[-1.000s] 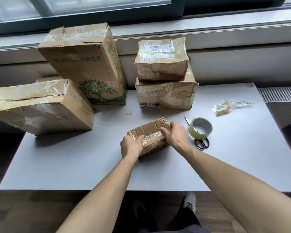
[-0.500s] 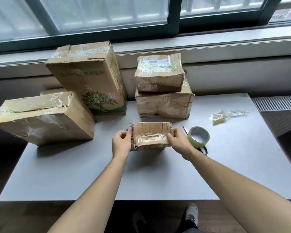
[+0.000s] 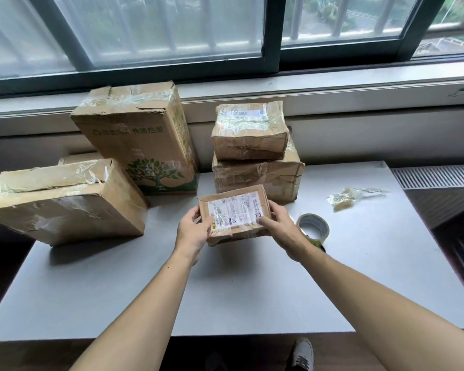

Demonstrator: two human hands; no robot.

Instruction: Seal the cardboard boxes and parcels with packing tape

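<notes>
A small cardboard parcel point(image 3: 236, 212) with a white shipping label facing up is lifted above the grey table point(image 3: 252, 290). My left hand point(image 3: 193, 234) grips its left end and my right hand point(image 3: 279, 228) grips its right end, thumb on the label. A roll of clear packing tape point(image 3: 314, 226) lies on the table just right of my right hand. Scissors under the roll are mostly hidden by my right wrist.
Two taped boxes point(image 3: 255, 153) are stacked behind the parcel. A tall box with a green tree print point(image 3: 142, 140) leans at the back, a wide taped box point(image 3: 62, 202) lies left. Crumpled tape scrap point(image 3: 346, 195) sits far right. A window sill runs behind.
Both hands lifted the small parcel and turned it over, so the labelled face now points up instead of the taped face. The camera view tilted upward.
</notes>
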